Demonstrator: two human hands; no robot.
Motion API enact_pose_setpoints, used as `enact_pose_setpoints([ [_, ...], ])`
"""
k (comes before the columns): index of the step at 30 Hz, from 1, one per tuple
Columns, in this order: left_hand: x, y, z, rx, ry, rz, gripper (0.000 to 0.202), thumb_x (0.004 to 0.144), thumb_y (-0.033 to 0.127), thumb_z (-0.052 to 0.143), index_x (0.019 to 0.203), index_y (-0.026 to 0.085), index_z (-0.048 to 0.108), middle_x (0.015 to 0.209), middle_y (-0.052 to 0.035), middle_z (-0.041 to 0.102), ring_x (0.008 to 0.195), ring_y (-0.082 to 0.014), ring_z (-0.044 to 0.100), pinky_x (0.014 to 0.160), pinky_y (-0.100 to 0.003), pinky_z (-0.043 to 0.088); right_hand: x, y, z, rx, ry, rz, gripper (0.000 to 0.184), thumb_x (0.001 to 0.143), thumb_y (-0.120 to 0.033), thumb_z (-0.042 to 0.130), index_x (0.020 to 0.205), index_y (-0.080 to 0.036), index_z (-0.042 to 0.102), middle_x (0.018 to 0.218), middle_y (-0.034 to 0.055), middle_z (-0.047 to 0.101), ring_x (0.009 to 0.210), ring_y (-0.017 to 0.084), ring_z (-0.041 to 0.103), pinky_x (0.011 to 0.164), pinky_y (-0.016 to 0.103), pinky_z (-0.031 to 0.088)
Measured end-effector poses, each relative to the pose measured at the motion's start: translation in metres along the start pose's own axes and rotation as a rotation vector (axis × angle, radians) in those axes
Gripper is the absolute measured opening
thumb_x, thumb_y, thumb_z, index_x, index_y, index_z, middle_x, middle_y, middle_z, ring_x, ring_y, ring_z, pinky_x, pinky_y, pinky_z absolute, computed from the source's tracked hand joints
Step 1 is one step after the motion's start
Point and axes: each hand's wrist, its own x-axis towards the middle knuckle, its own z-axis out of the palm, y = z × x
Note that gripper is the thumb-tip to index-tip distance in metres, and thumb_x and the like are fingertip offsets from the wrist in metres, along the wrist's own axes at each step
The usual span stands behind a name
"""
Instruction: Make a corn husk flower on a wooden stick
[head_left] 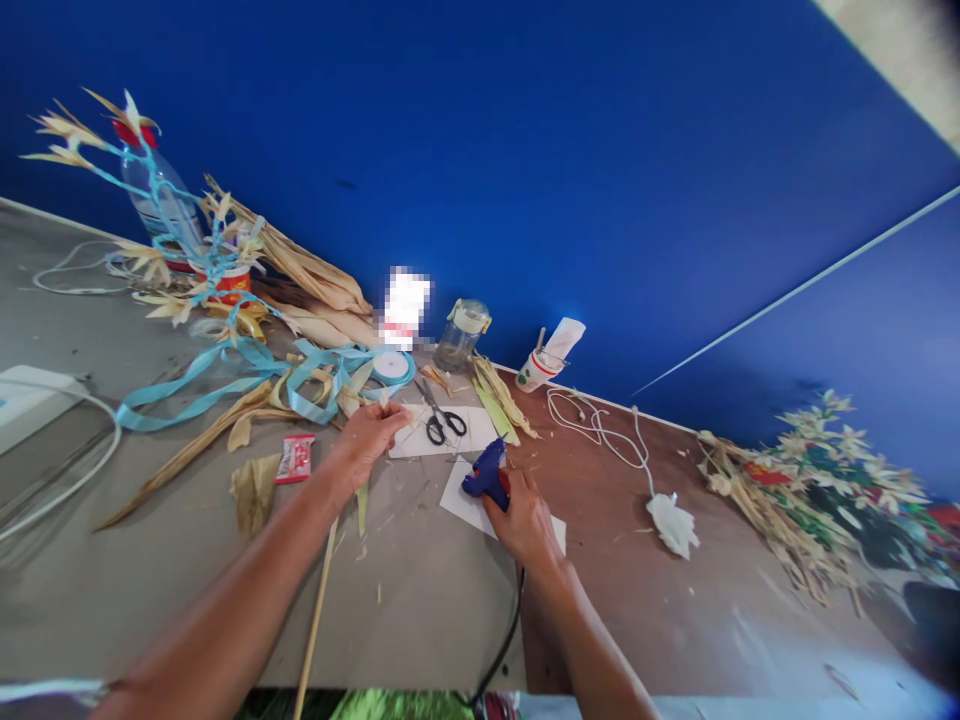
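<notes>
My right hand (525, 515) is wrapped round the handle of a blue hot glue gun (491, 470), above a white sheet of paper (463, 500). Its black cord (510, 630) drops over the front edge. At left, my left hand (369, 437) has its fingertips pinched on a small pale piece of corn husk (384, 399), partly hidden by the fingers. A thin wooden stick (319, 610) runs from under that hand past the table edge; whether the hand grips it, I cannot tell. Black-handled scissors (444, 425) lie between the hands on a white sheet.
Blue ribbon (202, 385) and its spool (391, 367) lie at left, near dried corn husks (315, 275), a red candy wrapper (295, 458) and a husk-flower branch (154, 190). Behind stand a glass jar (459, 335) and a cup (536, 370). A white cable (615, 440) and husk flowers (832, 460) are right.
</notes>
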Motion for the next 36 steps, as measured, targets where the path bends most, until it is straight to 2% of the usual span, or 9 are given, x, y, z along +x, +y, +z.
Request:
enact_pose_setpoints([
  [6,0.0,-0.001,0.002,-0.011,-0.048,0.001,0.024,0.053,0.032,0.072,0.06,0.015,0.057,0.049,0.007,0.043,0.043,-0.0048,0.032,0.045,-0.021,0.024,0.007,0.003,0.003,0.023,-0.053,-0.007,0.035,0.079,-0.029,0.059,0.111,-0.016,0.056,0.108,0.0129,0.058,0.091,0.026,0.061,0.078,0.038,0.049],
  [13,0.001,-0.004,0.002,-0.005,-0.053,0.021,0.025,0.054,0.032,0.074,0.06,0.015,0.057,0.048,0.0072,0.042,0.043,-0.0047,0.031,0.045,-0.021,0.022,0.012,0.005,0.008,0.131,-0.066,-0.115,0.036,0.077,-0.027,0.061,0.111,-0.015,0.058,0.104,0.0123,0.06,0.095,0.026,0.06,0.086,0.04,0.049],
  [16,0.001,-0.005,0.002,-0.002,-0.077,0.014,0.026,0.055,0.034,0.074,0.059,0.015,0.056,0.05,0.0071,0.041,0.043,-0.0045,0.03,0.045,-0.022,0.021,0.013,0.007,-0.001,0.156,-0.029,-0.121,0.034,0.076,-0.028,0.062,0.107,-0.015,0.062,0.107,0.0135,0.059,0.095,0.026,0.059,0.086,0.042,0.048],
  [18,0.001,-0.006,0.002,0.019,-0.107,0.018,0.026,0.057,0.035,0.074,0.06,0.015,0.056,0.05,0.0071,0.04,0.044,-0.0046,0.029,0.045,-0.022,0.02,0.016,0.004,-0.011,0.236,0.039,-0.099,0.031,0.077,-0.031,0.061,0.104,-0.015,0.065,0.106,0.014,0.06,0.087,0.024,0.059,0.079,0.041,0.049],
  [21,0.0,-0.007,0.002,0.067,-0.171,0.038,0.026,0.059,0.035,0.073,0.061,0.016,0.055,0.051,0.007,0.04,0.046,-0.0056,0.03,0.046,-0.022,0.02,0.029,-0.013,-0.024,0.483,0.109,-0.021,0.028,0.083,-0.033,0.054,0.101,-0.015,0.066,0.095,0.011,0.064,0.072,0.019,0.058,0.069,0.035,0.049],
  [24,-0.002,-0.007,0.003,0.134,-0.212,0.04,0.027,0.062,0.038,0.07,0.061,0.016,0.054,0.051,0.0069,0.039,0.046,-0.0065,0.031,0.047,-0.022,0.022,0.049,-0.041,-0.024,0.696,0.007,-0.006,0.024,0.082,-0.034,0.054,0.093,-0.019,0.069,0.081,0.0046,0.066,0.069,0.016,0.057,0.066,0.029,0.046],
  [28,-0.002,-0.008,0.003,0.274,-0.246,0.041,0.027,0.064,0.041,0.067,0.062,0.016,0.056,0.051,0.0065,0.041,0.047,-0.0079,0.032,0.048,-0.023,0.024,0.073,-0.073,-0.006,0.75,-0.129,0.031,0.024,0.078,-0.036,0.056,0.084,-0.018,0.07,0.072,0.0006,0.064,0.063,0.013,0.053,0.061,0.025,0.041],
  [31,-0.001,-0.008,0.001,0.362,-0.274,0.041,0.027,0.065,0.042,0.066,0.063,0.016,0.059,0.052,0.0057,0.044,0.049,-0.0089,0.034,0.049,-0.024,0.024,0.08,-0.083,0.005,0.761,-0.242,0.029,0.024,0.075,-0.038,0.057,0.075,-0.017,0.069,0.065,-0.0008,0.061,0.06,0.013,0.049,0.06,0.025,0.039],
  [36,0.001,-0.01,-0.001,0.455,-0.299,0.068,0.031,0.069,0.046,0.063,0.063,0.016,0.058,0.053,0.0054,0.043,0.052,-0.0099,0.034,0.05,-0.024,0.023,0.08,-0.084,0.013,0.789,-0.239,0.063,0.02,0.069,-0.036,0.061,0.071,-0.017,0.067,0.061,-0.0029,0.056,0.058,0.012,0.047,0.059,0.025,0.038],
])
